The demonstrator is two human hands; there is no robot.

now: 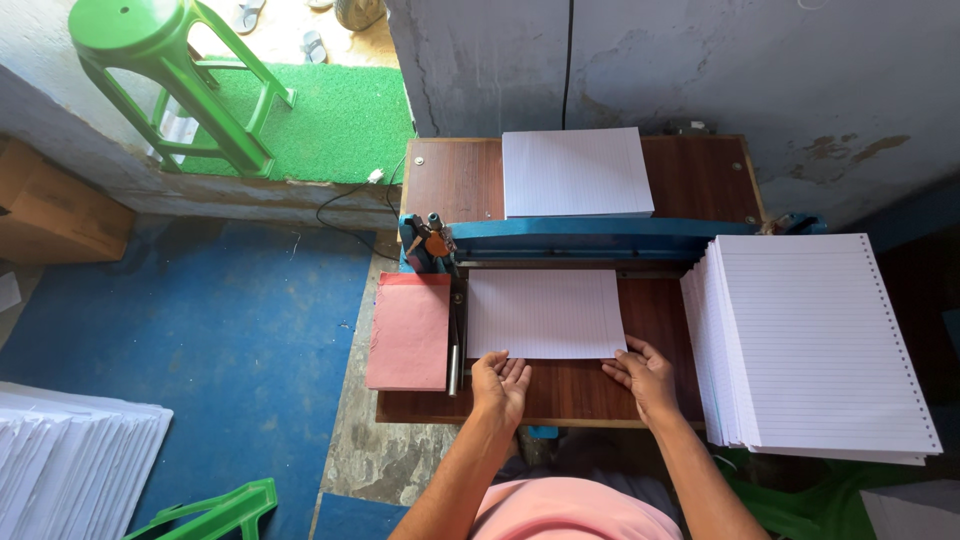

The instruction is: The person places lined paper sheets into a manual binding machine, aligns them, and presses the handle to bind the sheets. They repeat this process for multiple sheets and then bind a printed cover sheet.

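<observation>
A thin stack of lined white paper [543, 312] lies on the brown wooden table [580, 395], its far edge under the blue bar of a punching machine [590, 240]. My left hand [500, 380] rests palm down at the stack's near left corner, fingers apart. At the near right corner, my right hand [645, 375] touches the paper's edge with its fingertips. Neither hand grips anything.
A second lined stack [575, 172] sits behind the machine. A tall fanned pile of punched lined sheets [820, 345] is at the right. A pink card stack [410, 330] lies left of the paper. Green stool [170, 70], cardboard box [50, 210], white sheets [70, 460] on the blue floor.
</observation>
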